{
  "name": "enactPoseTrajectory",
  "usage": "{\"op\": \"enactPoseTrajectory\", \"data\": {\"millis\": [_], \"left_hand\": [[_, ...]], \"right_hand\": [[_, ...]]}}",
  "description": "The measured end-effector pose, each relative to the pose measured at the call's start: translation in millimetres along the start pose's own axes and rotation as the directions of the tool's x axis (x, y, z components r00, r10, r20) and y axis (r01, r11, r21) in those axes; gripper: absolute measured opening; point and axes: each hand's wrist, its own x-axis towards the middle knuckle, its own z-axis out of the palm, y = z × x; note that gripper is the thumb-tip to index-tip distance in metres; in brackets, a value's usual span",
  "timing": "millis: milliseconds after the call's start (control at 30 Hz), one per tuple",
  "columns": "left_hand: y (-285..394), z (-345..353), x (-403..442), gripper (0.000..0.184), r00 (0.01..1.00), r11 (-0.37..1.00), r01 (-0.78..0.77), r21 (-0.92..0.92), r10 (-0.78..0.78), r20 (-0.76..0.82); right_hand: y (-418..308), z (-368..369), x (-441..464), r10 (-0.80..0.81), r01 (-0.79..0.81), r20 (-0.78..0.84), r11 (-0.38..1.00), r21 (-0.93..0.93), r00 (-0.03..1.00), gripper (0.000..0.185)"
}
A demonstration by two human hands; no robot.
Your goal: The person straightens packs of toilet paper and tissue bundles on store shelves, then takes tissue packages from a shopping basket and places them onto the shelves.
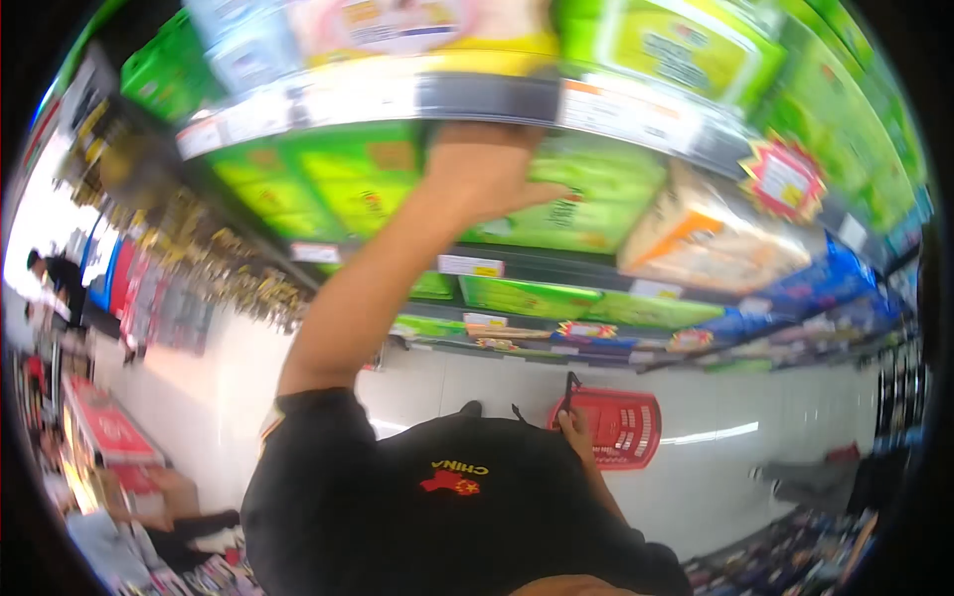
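My left hand (482,169) reaches up into a shelf, under the ledge above. Its thumb is spread out across the front of a green pack (596,199), which looks like packaged tissues. The other fingers are hidden behind the ledge. More green packs (368,189) stand left of the wrist, and a beige and orange pack (711,238) is to the right. Low at my right side, my right hand (574,427) is closed on the black handle of a red shopping basket (636,427), seen from above.
Shelf ledges (636,114) with price labels run across the front. At left hang many small packaged goods (189,219); beyond them are people (65,288) and a red display table (109,422). Another person (835,482) is at right. Pale tiled floor (715,397) lies below.
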Motion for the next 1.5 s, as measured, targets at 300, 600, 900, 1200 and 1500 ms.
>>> {"op": "enactPoseTrajectory", "data": {"millis": [300,600,900,1200,1500], "left_hand": [[-21.5,18.4,-4.0,0.081,0.959,0.990,-0.140,-0.002,0.135,-0.248],[-9.5,16.6,-8.7,0.070,0.997,0.989,0.009,-0.146,-0.021,-0.080],[24.5,23.9,-78.3,0.049,0.846,0.892,-0.211,-0.399,-0.038,-0.532],[88.0,289.6,-421.0,0.048,0.677,0.477,0.661,-0.579,-0.048,0.734],[-66.3,245.8,-545.1,0.030,-0.285,-0.667,0.721,-0.187,-0.532,0.797]], "right_hand": [[15.9,-17.6,18.8,-0.031,0.054,0.109,0.975,-0.213,0.994,0.060],[-19.5,-8.6,-0.7,0.011,0.011,0.127,0.985,-0.171,0.992,0.061],[-11.3,1.1,-10.7,0.057,-0.057,0.143,0.998,-0.006,0.988,0.061],[27.4,7.7,-14.2,0.193,-0.177,0.089,0.970,-0.166,0.977,0.069],[58.5,10.9,-8.4,0.148,-0.123,0.003,0.839,-0.530,0.989,0.061]]}}
